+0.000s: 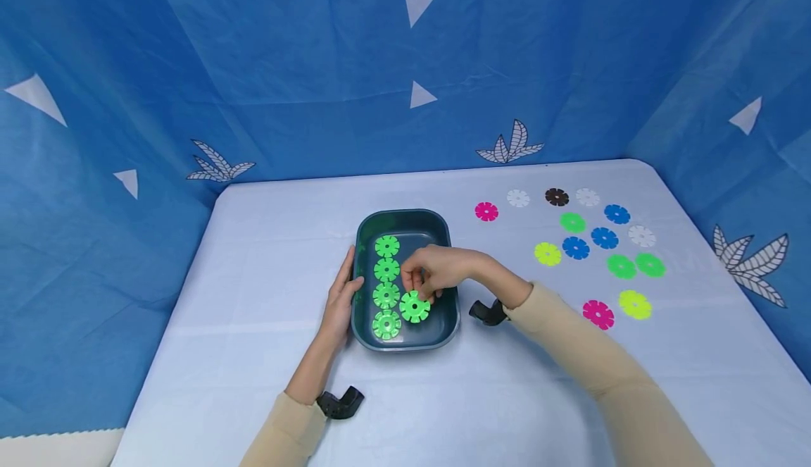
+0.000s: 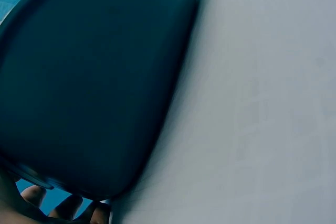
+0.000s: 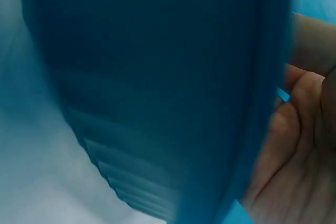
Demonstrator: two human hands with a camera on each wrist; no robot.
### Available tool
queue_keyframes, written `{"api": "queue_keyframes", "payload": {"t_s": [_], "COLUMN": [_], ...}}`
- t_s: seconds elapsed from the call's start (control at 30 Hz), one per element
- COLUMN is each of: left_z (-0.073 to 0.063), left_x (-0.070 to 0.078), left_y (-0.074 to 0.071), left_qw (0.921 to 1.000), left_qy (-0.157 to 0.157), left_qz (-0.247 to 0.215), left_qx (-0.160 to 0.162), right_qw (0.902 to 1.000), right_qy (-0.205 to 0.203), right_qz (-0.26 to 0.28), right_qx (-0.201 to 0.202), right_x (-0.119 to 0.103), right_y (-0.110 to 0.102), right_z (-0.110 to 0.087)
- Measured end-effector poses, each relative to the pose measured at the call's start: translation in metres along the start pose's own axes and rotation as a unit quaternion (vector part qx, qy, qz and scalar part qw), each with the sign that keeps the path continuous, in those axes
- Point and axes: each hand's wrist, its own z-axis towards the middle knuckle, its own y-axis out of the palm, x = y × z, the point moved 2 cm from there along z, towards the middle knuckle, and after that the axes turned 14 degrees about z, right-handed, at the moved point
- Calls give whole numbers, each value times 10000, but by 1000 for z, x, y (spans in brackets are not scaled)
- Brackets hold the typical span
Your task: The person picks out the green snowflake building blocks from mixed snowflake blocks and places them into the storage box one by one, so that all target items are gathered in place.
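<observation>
A dark teal plastic tray stands on the table with four-in-a-column style green notched discs laid along its left side. Over the tray, my right hand pinches another green notched disc between thumb and fingertips, to the right of the column's lower discs. My left hand holds the tray's left side, its fingers along the outer wall and its thumb over the rim. Both wrist views are mostly filled by the tray's outer wall; left fingers show below it, and the right palm beside it.
To the right of the tray, loose notched discs lie spread on the white tablecloth: pink, blue, yellow, white, brown and green. A blue curtain stands behind the table.
</observation>
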Motion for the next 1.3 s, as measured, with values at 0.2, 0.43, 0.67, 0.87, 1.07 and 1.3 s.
{"api": "queue_keyframes", "payload": {"t_s": [0.2,0.43,0.67,0.87,1.07,1.3], "left_z": [0,1,1,1,-1,0], "left_x": [1,0,-1,-2,0,-1], "left_y": [-1,-1,-1,-1,0,0], "left_qw": [10000,10000,10000,10000,10000,10000], "left_qy": [-41,-11,-45,-28,-31,18], "left_qz": [-1,-46,-4,68,33,28], "left_qx": [-17,-1,10,19,26,15], "right_qw": [9991,9971,9954,9936,9924,9915], "right_qy": [223,467,675,866,932,853], "right_qz": [-258,-513,-629,-699,-788,-980], "right_qx": [-232,-321,-247,-173,-158,-119], "right_x": [3,9,10,13,14,13], "right_y": [6,10,14,19,22,23], "right_z": [11,18,19,21,21,20]}}
